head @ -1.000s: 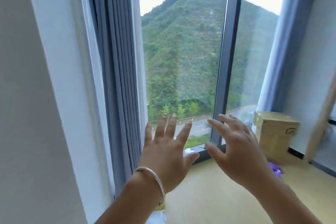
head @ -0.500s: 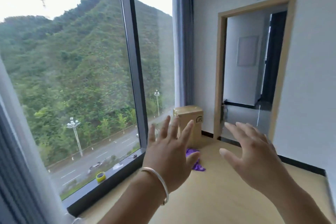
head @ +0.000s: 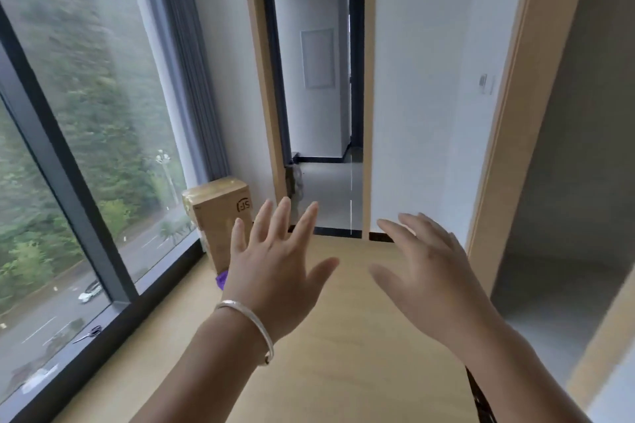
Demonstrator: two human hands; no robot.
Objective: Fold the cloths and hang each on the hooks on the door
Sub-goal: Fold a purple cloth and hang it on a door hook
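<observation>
Both hands are raised in front of me with fingers spread and nothing in them. My left hand (head: 275,261), with a silver bangle on its wrist, is left of centre; my right hand (head: 429,268) is to its right. A scrap of purple cloth (head: 221,280) lies on the wooden floor by a cardboard box (head: 213,216), mostly hidden behind my left hand. No hooks or door leaf are visible. An open doorway (head: 319,96) stands straight ahead.
A floor-to-ceiling window (head: 68,148) with grey curtains (head: 185,45) runs along the left. Scissors (head: 87,334) lie on the window sill. Another wooden door frame (head: 498,148) opens at the right. Wooden floor (head: 343,371) stretches ahead to the doorway.
My view has swung right from the window and curtain towards the doorway and the right-hand opening. Both hands stay raised and spread, holding nothing.
</observation>
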